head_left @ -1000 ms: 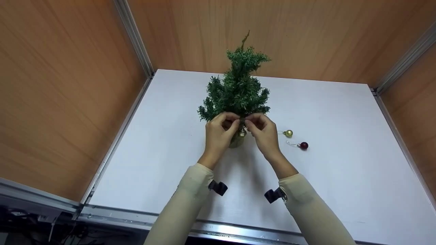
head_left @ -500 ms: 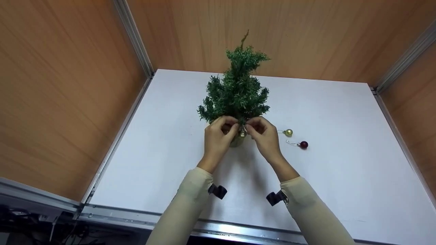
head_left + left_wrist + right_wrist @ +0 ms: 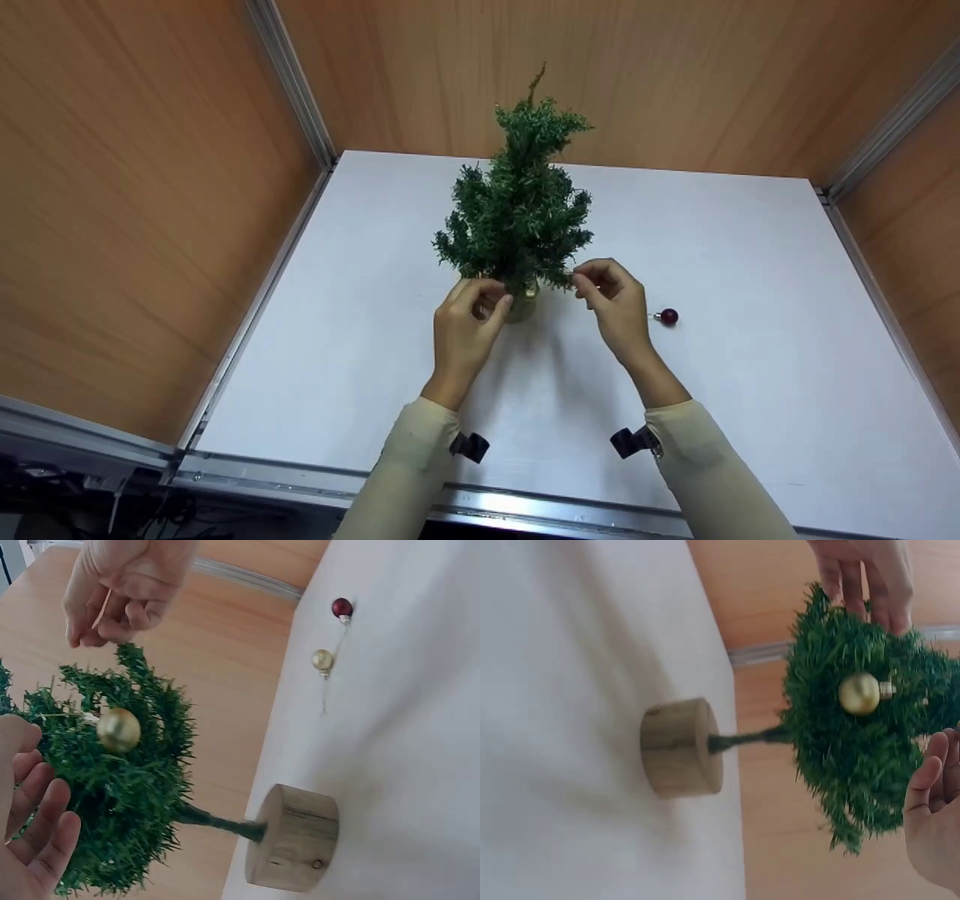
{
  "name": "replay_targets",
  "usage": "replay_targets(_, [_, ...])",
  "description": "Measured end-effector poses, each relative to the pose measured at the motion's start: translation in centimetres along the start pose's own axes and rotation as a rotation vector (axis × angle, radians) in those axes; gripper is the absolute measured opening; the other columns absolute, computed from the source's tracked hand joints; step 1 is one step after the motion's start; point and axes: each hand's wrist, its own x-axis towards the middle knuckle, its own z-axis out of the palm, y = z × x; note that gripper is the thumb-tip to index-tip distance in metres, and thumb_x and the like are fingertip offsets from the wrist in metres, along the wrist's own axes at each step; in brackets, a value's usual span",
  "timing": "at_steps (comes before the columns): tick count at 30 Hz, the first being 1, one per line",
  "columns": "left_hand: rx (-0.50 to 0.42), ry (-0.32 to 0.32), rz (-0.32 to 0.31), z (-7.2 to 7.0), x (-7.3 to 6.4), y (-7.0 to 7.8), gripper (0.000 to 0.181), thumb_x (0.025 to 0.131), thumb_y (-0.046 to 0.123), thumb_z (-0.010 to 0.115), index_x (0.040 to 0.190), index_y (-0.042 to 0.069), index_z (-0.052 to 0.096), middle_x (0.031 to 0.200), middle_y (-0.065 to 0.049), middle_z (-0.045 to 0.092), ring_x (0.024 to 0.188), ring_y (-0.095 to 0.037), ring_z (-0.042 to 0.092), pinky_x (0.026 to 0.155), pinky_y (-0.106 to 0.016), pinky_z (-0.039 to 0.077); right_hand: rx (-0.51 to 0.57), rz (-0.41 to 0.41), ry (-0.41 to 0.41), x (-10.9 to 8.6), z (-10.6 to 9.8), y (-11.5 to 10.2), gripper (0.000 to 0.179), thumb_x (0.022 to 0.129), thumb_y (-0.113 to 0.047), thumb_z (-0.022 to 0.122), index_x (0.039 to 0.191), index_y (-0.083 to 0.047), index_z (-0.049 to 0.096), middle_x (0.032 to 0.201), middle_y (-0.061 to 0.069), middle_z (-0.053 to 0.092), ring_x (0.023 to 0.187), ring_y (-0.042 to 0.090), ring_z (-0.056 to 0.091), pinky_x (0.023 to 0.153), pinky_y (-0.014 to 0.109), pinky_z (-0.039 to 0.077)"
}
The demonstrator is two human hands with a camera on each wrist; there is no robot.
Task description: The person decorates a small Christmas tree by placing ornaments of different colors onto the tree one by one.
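Note:
A small artificial Christmas tree [image 3: 517,202] stands on a round wooden base [image 3: 300,840]. One gold ball ornament [image 3: 118,730] hangs low at its front, with its cord among the needles. My left hand [image 3: 465,326] is just left of that ornament, fingers loosely bent and a gap between thumb and forefinger. To the right, my right hand [image 3: 616,307] has its thumb and forefinger beside a low branch tip. Nothing shows in either hand; in the right wrist view the left fingers [image 3: 877,585] hang apart beside the needles.
On the white tabletop [image 3: 750,300] right of the tree lie a dark red ball ornament [image 3: 669,316] and a second gold ball ornament [image 3: 322,660], mostly hidden behind the right hand in the head view. Wooden panels [image 3: 637,75] enclose the back and sides.
Both hands have come away from the hanging gold ornament. The left has moved down and left, the right to the right, now covering the loose gold ornament in the head view.

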Motion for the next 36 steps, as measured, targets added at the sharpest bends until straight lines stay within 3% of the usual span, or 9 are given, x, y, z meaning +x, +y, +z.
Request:
replay_targets(4, [0.051,-0.025,-0.005,0.3,-0.9,-0.3,0.023,0.081,0.034,0.066,0.097,0.018,0.062,0.09,0.009,0.053,0.071,-0.003,0.052,0.057,-0.021,0.047,-0.063,0.029,0.05,0.0,-2.4,3.0,0.022,0.087,-0.02,0.061,0.098,-0.001,0.06,0.089,0.011,0.058,0.077,0.026,0.056,0.062,0.026,0.046])
replay_targets(10, [0.112,-0.045,-0.039,1.1,-1.3,-0.4,0.026,0.078,0.034,0.069,0.098,0.019,0.062,0.094,0.009,0.053,0.073,-0.005,0.053,0.059,-0.019,0.045,-0.289,0.069,0.076,0.1,-6.3,7.9,0.019,0.086,-0.025,0.062,0.096,-0.009,0.061,0.089,0.003,0.06,0.078,0.016,0.054,0.064,0.023,0.044])
replay_targets(21, [0.06,-0.008,-0.045,1.8,-1.6,-0.3,0.015,0.083,0.028,0.065,0.094,0.017,0.064,0.092,0.008,0.055,0.07,-0.009,0.056,0.059,-0.026,0.049,-0.504,0.21,0.197,-1.2,-14.2,13.5,0.022,0.084,-0.025,0.064,0.098,-0.009,0.062,0.093,0.003,0.06,0.079,0.015,0.051,0.06,0.019,0.04])
replay_targets(30, [0.039,0.026,-0.03,1.4,-1.6,-0.6,0.014,0.085,0.024,0.062,0.095,0.015,0.065,0.092,0.008,0.055,0.075,-0.004,0.055,0.063,-0.016,0.046,-0.508,0.265,0.105,-1.6,-15.2,16.0,0.033,0.083,-0.021,0.066,0.111,-0.005,0.059,0.107,0.006,0.056,0.083,0.019,0.05,0.055,0.019,0.042])
replay_targets(36, [0.001,0.061,-0.046,1.1,-1.6,-0.8,0.013,0.084,0.018,0.064,0.097,0.016,0.065,0.094,0.008,0.055,0.078,-0.002,0.055,0.064,-0.021,0.049,-0.513,0.335,0.067,-1.7,-15.6,17.4,0.039,0.085,-0.023,0.064,0.118,-0.005,0.055,0.111,0.011,0.052,0.086,0.019,0.051,0.058,0.017,0.044])
